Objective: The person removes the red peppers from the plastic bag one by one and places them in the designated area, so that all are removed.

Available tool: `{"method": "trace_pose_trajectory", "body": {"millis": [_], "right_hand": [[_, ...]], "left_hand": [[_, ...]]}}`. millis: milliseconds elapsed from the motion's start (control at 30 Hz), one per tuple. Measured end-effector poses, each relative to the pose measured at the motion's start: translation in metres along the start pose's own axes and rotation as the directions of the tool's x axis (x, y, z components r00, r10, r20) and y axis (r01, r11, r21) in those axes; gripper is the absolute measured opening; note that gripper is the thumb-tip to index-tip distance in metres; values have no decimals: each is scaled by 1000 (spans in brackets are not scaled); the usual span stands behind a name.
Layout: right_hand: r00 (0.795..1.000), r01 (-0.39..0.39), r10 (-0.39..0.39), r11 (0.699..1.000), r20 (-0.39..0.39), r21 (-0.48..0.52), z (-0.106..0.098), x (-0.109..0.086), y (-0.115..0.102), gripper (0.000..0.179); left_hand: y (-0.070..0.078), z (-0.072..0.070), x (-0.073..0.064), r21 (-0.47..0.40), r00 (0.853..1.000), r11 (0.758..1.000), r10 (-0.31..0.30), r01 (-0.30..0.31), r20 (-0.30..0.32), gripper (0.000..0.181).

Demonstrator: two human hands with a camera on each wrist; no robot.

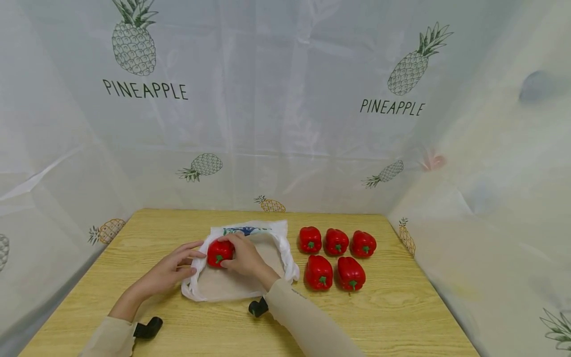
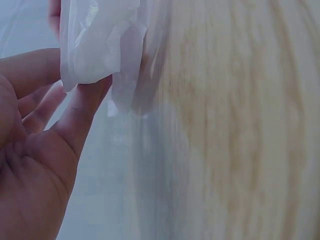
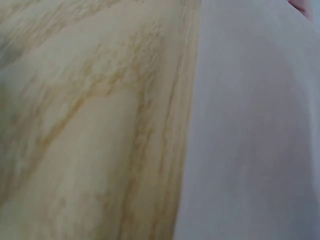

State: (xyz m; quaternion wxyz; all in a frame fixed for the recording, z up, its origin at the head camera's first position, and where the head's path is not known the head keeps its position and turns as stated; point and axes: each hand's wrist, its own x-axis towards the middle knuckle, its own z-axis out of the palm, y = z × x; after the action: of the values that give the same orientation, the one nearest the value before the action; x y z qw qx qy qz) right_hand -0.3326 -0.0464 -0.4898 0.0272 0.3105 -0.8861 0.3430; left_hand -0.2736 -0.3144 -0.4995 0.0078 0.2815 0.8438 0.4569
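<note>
A white plastic bag (image 1: 291, 267) with a blue-green print lies spread on the table, its mouth wide and its edge bunched up around it. My right hand (image 1: 244, 255) reaches over the bag and grips a red bell pepper (image 1: 215, 252) with a green stem, inside the left part of the bag's rim. At that left rim, my left hand (image 1: 167, 270) holds the edge; in the left wrist view, thumb and fingers pinch the white plastic (image 2: 97, 45) between them. The right wrist view shows mostly the bag's side (image 3: 250, 125), with the right hand almost wholly hidden.
Right of the bag, several red bell peppers (image 1: 319, 272) stand in two rows on the wooden table (image 1: 401, 307). Behind the table hangs a pale curtain (image 1: 285, 109) printed with pineapples. Black wrist mounts (image 1: 149, 328) sit at both sleeves.
</note>
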Motion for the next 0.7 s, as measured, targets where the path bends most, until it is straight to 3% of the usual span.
{"method": "trace_pose_trajectory", "body": {"millis": [400,600,700], "right_hand": [[998,53,-55,997,-21,-56,-5,-7,3,56],[995,95,-95,995,16,-10,-16,-18,6,57],[996,78,-79,996,45,33,-24,-24,6,57]], "left_hand": [[1,0,0,-7,1000,1000,-14,14,1,34],[1,0,-1,1,1000,1000,-18,18,-4,34],[2,0,-1,6,1000,1000,-20,20,-8,34]]}}
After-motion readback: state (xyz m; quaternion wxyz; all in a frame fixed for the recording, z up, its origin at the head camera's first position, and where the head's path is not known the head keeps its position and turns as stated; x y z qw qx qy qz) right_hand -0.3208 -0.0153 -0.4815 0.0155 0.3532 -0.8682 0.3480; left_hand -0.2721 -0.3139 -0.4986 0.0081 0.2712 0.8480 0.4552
